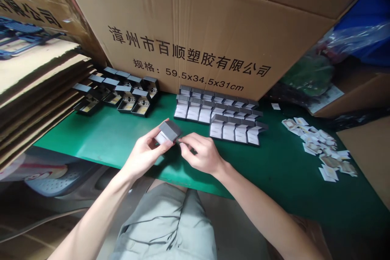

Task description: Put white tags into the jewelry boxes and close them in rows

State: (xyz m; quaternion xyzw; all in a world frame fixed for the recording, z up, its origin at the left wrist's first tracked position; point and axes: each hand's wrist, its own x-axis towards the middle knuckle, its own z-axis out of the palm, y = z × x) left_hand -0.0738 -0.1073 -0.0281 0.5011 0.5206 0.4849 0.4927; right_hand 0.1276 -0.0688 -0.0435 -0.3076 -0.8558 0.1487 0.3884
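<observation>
L hand (pixel 149 150) has a small box (pixel 170 130) gripped, thumb on its near side, fingers round the L; lid's up, box tilted, white lining visible inside. R hand (pixel 199 152) is just beside the box's R side, fingers curled, thumb & index tips close tog.; can't tell if they pinch sth tiny or nothing. Box is held above the near part of the green table (pixel 100 140), approx. mid.

Far side, centre: rows of open boxes w/ white linings (pixel 195 113). Far L: open boxes w/o white linings (pixel 141 108), yellowish inside. R: pile of loose white pieces (pixel 317 142). Big printed carton (pixel 195 16) stands behind.

Step in hand: prob. seating or adjusting sth at the lining, judging by R fingertips' pos. Next move calls for a steady L grip, lid held open, & light, exact R fingertip work w/o creasing the white lining
</observation>
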